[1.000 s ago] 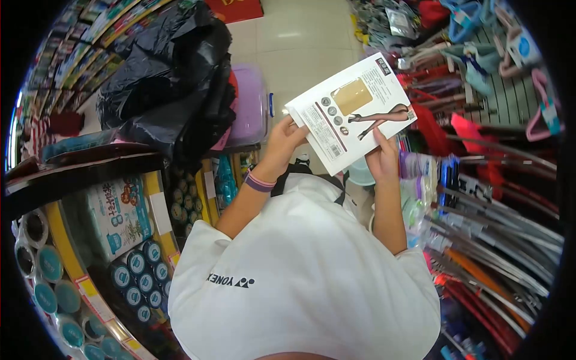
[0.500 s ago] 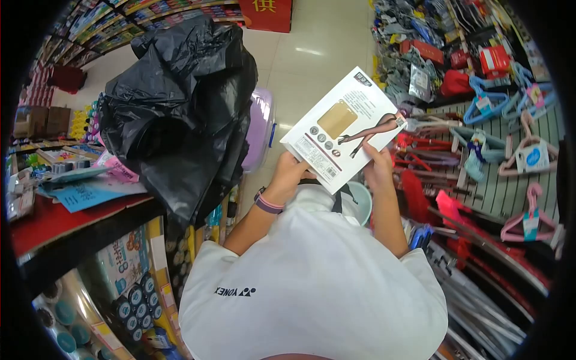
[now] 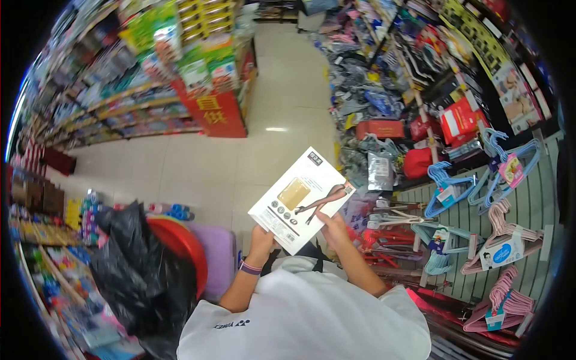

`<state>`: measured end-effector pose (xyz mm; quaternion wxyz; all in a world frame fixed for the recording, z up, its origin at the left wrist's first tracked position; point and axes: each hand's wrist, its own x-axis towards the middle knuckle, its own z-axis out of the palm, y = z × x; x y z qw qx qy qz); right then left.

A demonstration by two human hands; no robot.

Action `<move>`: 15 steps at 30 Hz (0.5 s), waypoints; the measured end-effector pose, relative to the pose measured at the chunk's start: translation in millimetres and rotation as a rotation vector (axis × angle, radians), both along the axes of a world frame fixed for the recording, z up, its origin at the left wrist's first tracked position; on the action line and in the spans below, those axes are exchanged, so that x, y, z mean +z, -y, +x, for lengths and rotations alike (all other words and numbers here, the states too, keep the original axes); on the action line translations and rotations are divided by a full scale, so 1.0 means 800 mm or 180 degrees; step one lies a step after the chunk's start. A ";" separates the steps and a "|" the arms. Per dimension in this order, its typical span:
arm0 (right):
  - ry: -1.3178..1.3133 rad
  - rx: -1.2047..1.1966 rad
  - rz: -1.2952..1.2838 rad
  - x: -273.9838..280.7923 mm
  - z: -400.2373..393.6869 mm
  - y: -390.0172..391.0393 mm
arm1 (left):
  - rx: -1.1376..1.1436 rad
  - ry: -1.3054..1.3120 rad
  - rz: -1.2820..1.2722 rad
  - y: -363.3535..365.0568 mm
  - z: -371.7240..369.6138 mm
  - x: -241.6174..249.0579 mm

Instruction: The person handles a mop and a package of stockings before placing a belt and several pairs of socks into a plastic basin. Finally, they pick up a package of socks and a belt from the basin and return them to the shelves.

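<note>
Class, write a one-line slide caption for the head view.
Left hand and right hand hold a white package in a shop aisle.

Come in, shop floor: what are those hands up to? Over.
Left hand and right hand both holding flat white rectangular printed pack, apparently card. Pack's legs picture facing camera. Nothing blocking hands; crumpled black plastic bag apart, to the left.

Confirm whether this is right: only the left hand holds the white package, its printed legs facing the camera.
No: the head view shows the right hand holding the white package too, alongside the left hand. Its printed legs do face the camera.
</note>
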<state>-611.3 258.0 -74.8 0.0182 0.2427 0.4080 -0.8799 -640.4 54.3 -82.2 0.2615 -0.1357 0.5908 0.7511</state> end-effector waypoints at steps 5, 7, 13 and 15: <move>-0.0396 -0.0572 -0.0180 0.010 -0.084 -0.063 | 0.0545 0.0315 0.0808 -0.108 -0.115 -0.001; -0.0243 -0.0680 -0.0304 0.030 -0.120 -0.083 | 0.0340 0.0166 0.0906 -0.142 -0.168 0.007; -0.0541 -0.1382 -0.0061 0.031 -0.229 -0.148 | -0.0820 -0.0707 0.0419 -0.219 -0.321 0.024; -0.0522 -0.1455 0.0059 0.027 -0.276 -0.164 | -0.0903 -0.0665 0.0502 -0.238 -0.376 0.025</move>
